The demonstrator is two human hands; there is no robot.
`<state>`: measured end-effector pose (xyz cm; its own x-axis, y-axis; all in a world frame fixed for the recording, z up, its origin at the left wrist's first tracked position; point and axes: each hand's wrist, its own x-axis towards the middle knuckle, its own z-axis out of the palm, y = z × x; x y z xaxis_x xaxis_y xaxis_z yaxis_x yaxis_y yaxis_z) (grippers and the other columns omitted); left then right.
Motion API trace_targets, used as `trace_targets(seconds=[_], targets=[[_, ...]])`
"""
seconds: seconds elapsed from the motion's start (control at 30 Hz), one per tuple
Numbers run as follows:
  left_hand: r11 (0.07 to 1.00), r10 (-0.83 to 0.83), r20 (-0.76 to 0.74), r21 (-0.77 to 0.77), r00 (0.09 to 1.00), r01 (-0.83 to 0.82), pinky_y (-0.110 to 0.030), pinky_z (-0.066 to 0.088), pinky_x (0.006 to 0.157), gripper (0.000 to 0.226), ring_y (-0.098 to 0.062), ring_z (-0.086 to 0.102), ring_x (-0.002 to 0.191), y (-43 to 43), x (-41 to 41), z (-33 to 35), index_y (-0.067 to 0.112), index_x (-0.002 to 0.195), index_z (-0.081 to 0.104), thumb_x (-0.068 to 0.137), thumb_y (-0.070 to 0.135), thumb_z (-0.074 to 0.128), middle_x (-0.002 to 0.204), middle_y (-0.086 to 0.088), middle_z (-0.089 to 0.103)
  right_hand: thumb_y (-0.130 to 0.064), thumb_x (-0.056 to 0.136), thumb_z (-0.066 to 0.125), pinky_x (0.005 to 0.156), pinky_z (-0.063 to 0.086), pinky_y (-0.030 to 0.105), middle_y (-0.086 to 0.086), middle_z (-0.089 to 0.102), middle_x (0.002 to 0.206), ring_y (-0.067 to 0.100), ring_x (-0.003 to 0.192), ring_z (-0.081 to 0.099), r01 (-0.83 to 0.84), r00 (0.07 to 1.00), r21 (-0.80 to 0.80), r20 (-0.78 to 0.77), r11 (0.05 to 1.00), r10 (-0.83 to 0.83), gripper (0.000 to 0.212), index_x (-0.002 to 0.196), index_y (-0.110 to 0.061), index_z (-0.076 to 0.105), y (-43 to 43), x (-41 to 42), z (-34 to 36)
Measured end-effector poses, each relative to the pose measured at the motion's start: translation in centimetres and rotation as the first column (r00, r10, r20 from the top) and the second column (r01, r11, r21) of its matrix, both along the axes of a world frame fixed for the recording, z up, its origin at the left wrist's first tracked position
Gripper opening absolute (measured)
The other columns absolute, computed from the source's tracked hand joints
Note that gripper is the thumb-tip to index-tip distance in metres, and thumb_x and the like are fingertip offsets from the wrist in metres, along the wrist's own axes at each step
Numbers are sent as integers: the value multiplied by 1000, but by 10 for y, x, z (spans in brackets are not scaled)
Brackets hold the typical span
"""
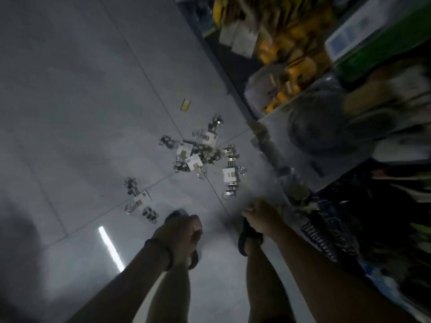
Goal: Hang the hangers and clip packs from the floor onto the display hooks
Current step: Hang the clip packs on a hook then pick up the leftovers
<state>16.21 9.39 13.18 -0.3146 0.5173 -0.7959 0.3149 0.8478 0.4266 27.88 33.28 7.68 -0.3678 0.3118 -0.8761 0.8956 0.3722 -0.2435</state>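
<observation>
Clip packs [203, 155] lie in a loose heap on the grey tiled floor [81, 101], small metal clips on white cards, tangled together where four tiles meet. We take this heap as our landmark. Just right of it and a little nearer to us lies one more carded pack [229, 180]. Nearer to us and to the left of the heap, apart from it, lies a separate pack [140, 201]. Beyond the heap, farther from us, a small yellow card [185, 104] lies alone on the tiles.

Our left hand [184, 229] hangs on the near side of the heap, its fingers curled together into a fist, with nothing seen in it. A dark bracelet [161, 252] circles that wrist. Our right hand [258, 217] hangs near the heap too, nearer to us and to its right, fingers also curled shut, with nothing seen in its grip. Neither hand touches the packs.

Below the hands we see our feet in dark sandals [247, 241] on the floor. To the right of the heap runs a shelf display [326, 113], blurred, crowded with yellow, white and green goods. A bright streak of reflected light [110, 248] lies on the tiles to the near left of the heap.
</observation>
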Motion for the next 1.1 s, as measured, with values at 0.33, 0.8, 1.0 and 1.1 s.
trace_targets(seconds=[0.33, 0.8, 1.0, 1.1], targets=[[987, -77, -185, -150, 980, 49, -47, 54, 98, 40, -33, 59, 122, 69, -60, -367, 24, 136, 57, 99, 40, 60, 133, -9, 59, -32, 99, 66, 54, 43, 22, 10, 72, 111, 18, 82, 64, 94, 991, 32, 89, 995, -97, 24, 110, -11, 68, 39, -70, -359], [949, 191, -343, -176, 920, -263, -57, 55, 96, 97, -45, 51, 123, 76, -36, -522, 25, 158, 21, 85, 49, 79, 144, -18, 40, -48, 101, 61, 65, 57, 33, 0, 75, 96, 18, 78, 72, 437, 885, 129, -238, 890, -400, 25, 101, -25, 69, 7, -37, -453], [946, 279, -416, -34, 865, -322, -51, 59, 86, 52, -37, 56, 112, 67, -12, -495, 18, 128, 57, 87, 42, 78, 127, -11, 52, -37, 105, 60, 57, 62, 41, 5, 76, 98, 19, 66, 78, 650, 752, 83, -216, 755, -623, 23, 110, -16, 69, 18, -16, -421], [910, 411, -490, 164, 769, -382, -51, 58, 81, 28, -38, 55, 105, 52, -14, -466, 14, 105, 66, 88, 31, 79, 115, -12, 56, -37, 105, 61, 65, 64, 58, 7, 77, 94, 21, 60, 76, 675, 726, 93, -257, 732, -637, 21, 108, -17, 67, 26, -13, -394]])
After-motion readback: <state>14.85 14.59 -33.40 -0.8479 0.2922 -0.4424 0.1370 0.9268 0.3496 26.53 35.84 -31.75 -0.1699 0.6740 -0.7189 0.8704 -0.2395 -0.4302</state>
